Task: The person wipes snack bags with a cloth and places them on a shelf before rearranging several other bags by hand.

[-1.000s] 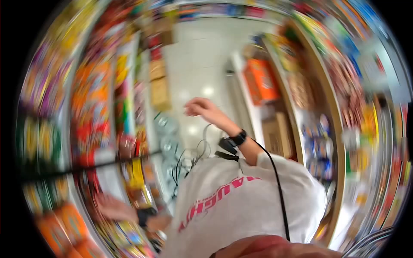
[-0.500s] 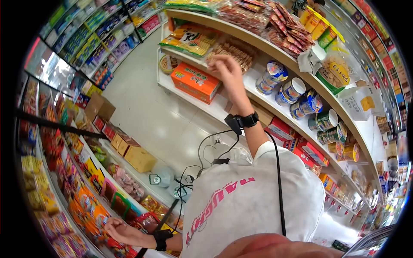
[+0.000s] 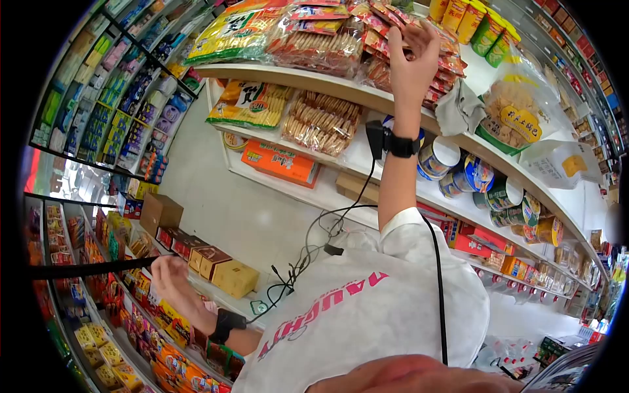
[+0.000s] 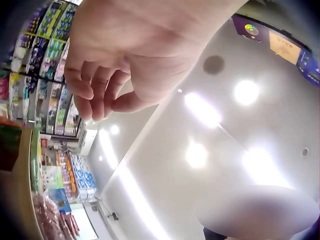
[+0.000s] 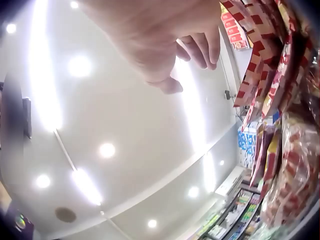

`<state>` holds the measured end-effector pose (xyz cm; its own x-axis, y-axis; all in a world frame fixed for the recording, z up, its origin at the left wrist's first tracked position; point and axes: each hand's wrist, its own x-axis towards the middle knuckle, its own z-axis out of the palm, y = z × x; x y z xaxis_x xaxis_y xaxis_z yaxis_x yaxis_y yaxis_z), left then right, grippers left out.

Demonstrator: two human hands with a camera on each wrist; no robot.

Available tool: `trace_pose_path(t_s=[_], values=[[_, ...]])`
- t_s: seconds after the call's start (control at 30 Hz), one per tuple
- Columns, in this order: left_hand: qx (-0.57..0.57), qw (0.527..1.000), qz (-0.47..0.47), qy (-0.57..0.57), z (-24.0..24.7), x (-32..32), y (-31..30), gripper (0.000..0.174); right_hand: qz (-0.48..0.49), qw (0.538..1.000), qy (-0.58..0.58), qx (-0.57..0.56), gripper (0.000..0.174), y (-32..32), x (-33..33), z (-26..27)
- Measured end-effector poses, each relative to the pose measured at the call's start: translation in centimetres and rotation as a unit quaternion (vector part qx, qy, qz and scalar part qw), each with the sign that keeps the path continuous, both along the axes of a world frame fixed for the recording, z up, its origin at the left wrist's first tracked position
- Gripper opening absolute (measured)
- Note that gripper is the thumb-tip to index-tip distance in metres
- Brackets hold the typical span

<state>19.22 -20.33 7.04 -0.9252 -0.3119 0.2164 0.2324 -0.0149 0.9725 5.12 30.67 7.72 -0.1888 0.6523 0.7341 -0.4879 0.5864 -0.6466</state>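
In the head view my right hand point(image 3: 413, 65) is raised at the upper shelf, over a pile of red snack packets point(image 3: 375, 43). Its thumb and bent fingers stand apart with nothing between them. The right wrist view shows the same hand point(image 5: 165, 40) to the left of hanging red-checked packets point(image 5: 250, 75), with a gap visible between them. My left hand point(image 3: 175, 285) hovers at the lower left by the candy racks point(image 3: 141, 327). Seen from the left wrist, that hand point(image 4: 135, 50) is empty, fingers loosely curled.
Cup noodles point(image 3: 468, 173) and bagged crackers point(image 3: 322, 122) fill the shelf below. An orange box point(image 3: 280, 162) sits lower down. Cartons point(image 3: 232, 278) line the left racks beside the floor aisle point(image 3: 226, 196). Black cables point(image 3: 308, 245) hang before the shirt.
The view has swung towards the right-hand shelves, which now look closer. My right hand has gone from beside the lower cracker bags to the red packets above. My left hand appears higher in view.
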Motion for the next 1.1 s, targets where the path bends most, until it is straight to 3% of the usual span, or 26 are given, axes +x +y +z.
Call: trace_pose_path(t_s=[0.07,0.17,0.2,0.3,0.33,0.63,0.8,0.9,1.0,1.1], values=[[0.012,0.999,-0.023,-0.025,-0.5,-2.5,2.7,0.013,-0.103,0.986,-0.069,0.115,0.074,0.8,-0.8,1.8],[0.031,0.992,-0.106,-0.058,-1.2,-5.9,4.9,0.013,-0.177,0.939,-0.173,0.240,0.078,4.1,-4.6,0.1],[0.034,0.990,-0.123,-0.062,-1.5,-6.9,5.6,0.014,-0.200,0.913,-0.188,0.303,0.089,5.1,-5.6,-0.6],[0.038,0.982,-0.170,-0.074,-2.1,-10.0,7.0,0.014,-0.115,0.927,-0.220,0.281,0.082,6.4,-7.5,-1.7],[0.037,0.979,-0.183,-0.077,-2.1,-11.0,7.4,0.014,-0.138,0.933,-0.204,0.263,0.055,6.1,-7.9,-2.1],[0.057,0.948,-0.284,-0.135,-5.2,-21.7,9.2,0.016,-0.229,0.936,-0.193,0.185,0.034,2.5,-6.8,0.5],[0.019,0.899,-0.423,-0.113,-5.0,-26.4,10.5,0.018,-0.203,0.966,-0.088,0.134,0.030,-0.4,-6.8,2.7],[0.026,0.823,-0.558,-0.102,-5.6,-28.6,11.6,0.037,-0.241,0.960,-0.069,0.121,0.030,-5.2,-5.7,4.1],[0.180,0.720,-0.666,-0.081,-3.7,-28.7,14.9,0.067,-0.186,0.940,-0.057,0.280,0.034,-10.3,-4.5,4.6],[0.426,0.593,-0.671,-0.127,-3.0,-28.7,17.3,0.096,-0.076,0.877,-0.093,0.466,0.025,-15.6,-3.9,5.2]])
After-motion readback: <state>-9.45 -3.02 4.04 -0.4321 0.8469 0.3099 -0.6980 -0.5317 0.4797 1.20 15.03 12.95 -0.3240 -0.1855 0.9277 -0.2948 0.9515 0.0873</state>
